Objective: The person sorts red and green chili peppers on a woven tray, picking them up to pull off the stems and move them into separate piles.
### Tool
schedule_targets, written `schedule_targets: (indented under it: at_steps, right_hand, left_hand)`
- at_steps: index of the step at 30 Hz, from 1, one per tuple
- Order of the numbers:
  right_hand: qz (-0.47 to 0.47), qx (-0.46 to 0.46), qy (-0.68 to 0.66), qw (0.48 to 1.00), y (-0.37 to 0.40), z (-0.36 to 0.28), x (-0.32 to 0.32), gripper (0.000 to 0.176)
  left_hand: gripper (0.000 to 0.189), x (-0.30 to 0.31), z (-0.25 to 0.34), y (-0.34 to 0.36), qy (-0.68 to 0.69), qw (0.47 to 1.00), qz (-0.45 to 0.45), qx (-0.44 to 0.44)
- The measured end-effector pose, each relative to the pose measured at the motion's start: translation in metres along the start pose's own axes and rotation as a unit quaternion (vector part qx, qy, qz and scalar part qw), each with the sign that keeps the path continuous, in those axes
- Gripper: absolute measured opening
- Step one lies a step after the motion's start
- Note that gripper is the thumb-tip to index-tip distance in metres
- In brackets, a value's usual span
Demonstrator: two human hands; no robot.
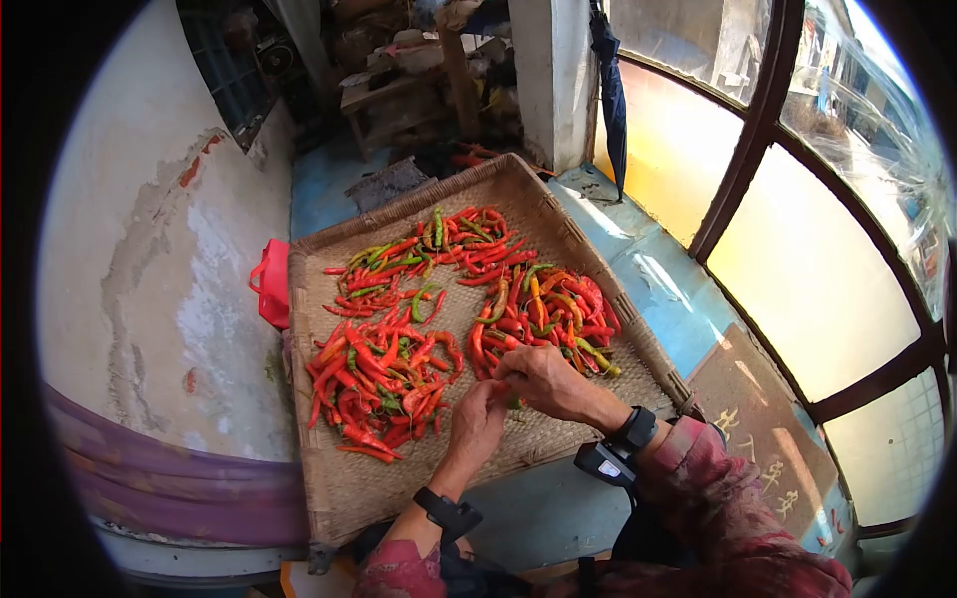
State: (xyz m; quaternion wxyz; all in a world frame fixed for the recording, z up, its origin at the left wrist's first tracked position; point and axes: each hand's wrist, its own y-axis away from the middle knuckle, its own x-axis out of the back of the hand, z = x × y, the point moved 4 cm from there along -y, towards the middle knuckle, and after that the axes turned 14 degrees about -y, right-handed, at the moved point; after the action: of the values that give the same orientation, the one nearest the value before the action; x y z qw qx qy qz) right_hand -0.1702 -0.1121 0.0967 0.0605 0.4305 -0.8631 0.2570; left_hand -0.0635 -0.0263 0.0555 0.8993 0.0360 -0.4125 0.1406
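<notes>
My left hand [478, 417] and my right hand [548, 382] meet over the near part of a woven tray [558, 439]. The fingers of both are pinched together and touch at the tips. What lies between them is mostly hidden; a small green bit shows just under my right fingers. Close beyond my right hand lies a heap of red, orange and green chili peppers [543, 309]. To the left of my left hand is another heap of mostly red chili peppers [374, 379]. A looser spread of red and green chili peppers [429, 249] covers the tray's far part.
A cracked wall [199, 269] runs along the left, with a red plastic container [272, 284] beside the tray. At right stand framed window panes [807, 269], and a dark folded umbrella [611, 100] hangs by the pillar. A wooden bench [394, 95] with clutter stands behind.
</notes>
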Motion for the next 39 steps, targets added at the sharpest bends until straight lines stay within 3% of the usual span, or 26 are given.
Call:
schedule_targets:
  at_steps: [3, 6, 8, 13, 17, 21, 23, 24, 26, 27, 29, 30, 32, 34, 36, 39]
  right_hand:
    - [0.037, -0.06, -0.059, 0.996, -0.001, -0.007, 0.001, 0.011]
    - [0.048, -0.085, -0.068, 0.993, -0.002, -0.018, 0.007, 0.014]
    - [0.067, -0.088, -0.061, 0.992, -0.002, -0.015, 0.01, 0.02]
    - [0.085, -0.096, -0.02, 0.992, -0.004, -0.018, 0.016, 0.018]
    - [0.094, -0.087, -0.059, 0.99, -0.005, -0.009, 0.01, 0.016]
    - [0.117, -0.133, -0.098, 0.979, -0.007, -0.009, 0.018, 0.014]
    - [0.125, -0.145, -0.13, 0.973, -0.006, -0.006, 0.018, 0.012]
    - [0.117, -0.142, -0.139, 0.973, -0.006, -0.005, 0.017, 0.012]
    - [0.108, -0.137, -0.163, 0.971, -0.006, -0.002, 0.012, 0.013]
    - [0.11, -0.137, -0.165, 0.971, -0.006, -0.003, 0.012, 0.013]
    - [0.118, -0.101, -0.095, 0.983, -0.008, -0.008, 0.013, 0.014]
    - [0.119, -0.101, -0.096, 0.983, -0.008, -0.008, 0.012, 0.014]
    - [0.124, -0.11, -0.111, 0.98, -0.009, -0.006, 0.01, 0.014]
    - [0.133, -0.129, -0.164, 0.969, -0.011, -0.004, 0.007, 0.013]
    - [0.139, -0.148, -0.217, 0.955, -0.012, -0.002, 0.006, 0.013]
    - [0.172, -0.186, -0.332, 0.909, -0.014, 0.004, 0.007, 0.014]
  left_hand:
    - [0.018, 0.004, 0.002, 0.001, 0.019, 0.997, 0.042, -0.064]
    - [0.018, 0.009, 0.002, -0.003, 0.003, 1.0, 0.016, 0.005]
    - [0.022, 0.018, -0.006, -0.006, 0.113, 0.987, 0.062, 0.092]
    - [0.025, 0.045, -0.02, -0.015, 0.21, 0.97, 0.063, 0.102]
    - [0.023, 0.084, -0.032, -0.019, 0.23, 0.944, 0.21, 0.111]
    - [0.02, 0.125, -0.062, -0.019, 0.194, 0.906, 0.358, 0.115]
    - [0.027, 0.14, -0.095, -0.018, 0.052, 0.93, 0.339, 0.136]
    - [0.027, 0.139, -0.115, -0.021, 0.05, 0.932, 0.335, 0.133]
    - [0.033, 0.143, -0.146, -0.018, 0.064, 0.876, 0.471, 0.086]
    - [0.033, 0.145, -0.133, -0.016, 0.062, 0.876, 0.47, 0.085]
    - [0.034, 0.153, -0.07, 0.0, -0.176, 0.815, 0.539, 0.116]
    - [0.034, 0.152, -0.052, 0.005, -0.177, 0.816, 0.538, 0.115]
    - [0.034, 0.134, -0.026, -0.001, -0.111, 0.937, 0.327, 0.055]
    - [0.038, 0.1, -0.007, -0.004, 0.012, 0.988, 0.154, -0.005]
    - [0.039, 0.069, 0.01, -0.003, -0.015, 0.992, 0.077, -0.103]
    - [0.04, 0.045, 0.019, -0.001, -0.111, 0.979, 0.057, -0.16]
